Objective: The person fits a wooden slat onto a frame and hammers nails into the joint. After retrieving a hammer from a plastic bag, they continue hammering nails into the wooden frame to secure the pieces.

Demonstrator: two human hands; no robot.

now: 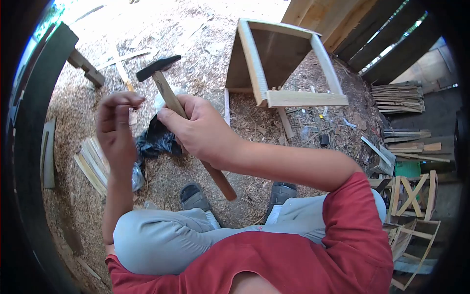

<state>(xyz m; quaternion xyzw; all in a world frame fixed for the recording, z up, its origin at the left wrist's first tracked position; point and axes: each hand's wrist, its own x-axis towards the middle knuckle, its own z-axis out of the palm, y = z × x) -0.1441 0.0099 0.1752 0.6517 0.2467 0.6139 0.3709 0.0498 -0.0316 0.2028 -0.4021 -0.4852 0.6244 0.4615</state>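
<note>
My right hand (203, 128) is wrapped around the wooden handle of a hammer (169, 95). The hammer's dark metal head points up and to the left, and the handle's lower end sticks out below my wrist. To the left, my left hand (117, 128) is raised close to the hammer head but apart from it. Its fingers are curled toward the thumb, and anything between them is too small or hidden to name. Beyond my right hand, a wooden frame with dark panels (280, 54) stands on the ground.
A black plastic bag (159, 137) and a bundle of wooden slats (93, 164) lie at the left. Stacked wood strips (399, 98) and small crossed wooden frames (413, 196) line the right side. Wood shavings (205, 44) cover the ground. A dark post (29, 147) rises at far left.
</note>
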